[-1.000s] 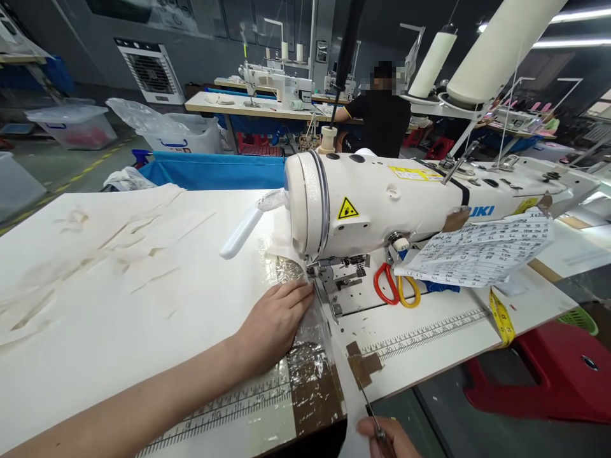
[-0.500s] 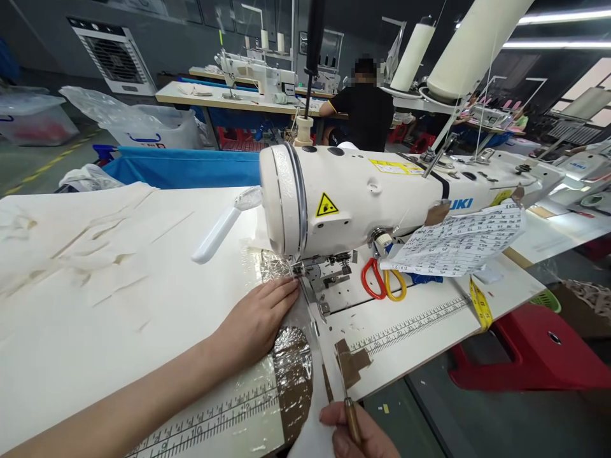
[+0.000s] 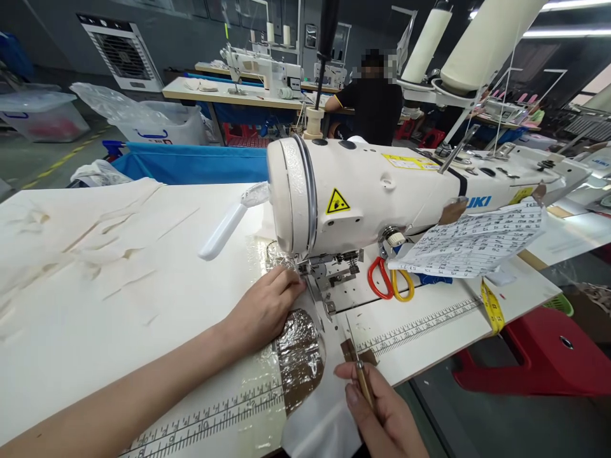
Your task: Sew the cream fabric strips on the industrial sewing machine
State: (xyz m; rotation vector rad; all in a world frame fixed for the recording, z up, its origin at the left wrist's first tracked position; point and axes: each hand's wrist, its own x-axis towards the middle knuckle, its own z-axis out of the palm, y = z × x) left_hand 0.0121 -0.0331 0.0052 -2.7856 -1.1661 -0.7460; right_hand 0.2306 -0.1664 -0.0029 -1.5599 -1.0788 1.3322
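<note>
My left hand (image 3: 267,304) is beside the presser foot (image 3: 305,267) of a white sewing machine (image 3: 353,197). Its fingers are bent and pressed together on white fabric (image 3: 329,407), with the thumb hidden. The fabric runs from the foot towards me and drapes over the table's front edge. Lower right, my right hand (image 3: 382,407) is closed round the wooden handle of an awl (image 3: 364,381). The awl's thin metal spike points away from me, over the table beside the fabric. Clear plastic film over a brown patch (image 3: 300,356) lies below my left hand.
Scissors (image 3: 380,280) with red and yellow handles lie under the machine arm, near a handwritten sheet (image 3: 472,245). A tape measure (image 3: 491,308) hangs at the table edge. Cream fabric pieces (image 3: 86,242) are spread left. A red stool (image 3: 534,356) stands right; a person (image 3: 372,105) sits beyond.
The fingers of my left hand have gone from flat to bent. My right hand has moved slightly up with the awl, whose spike is apart from the fabric. The view has shifted a little.
</note>
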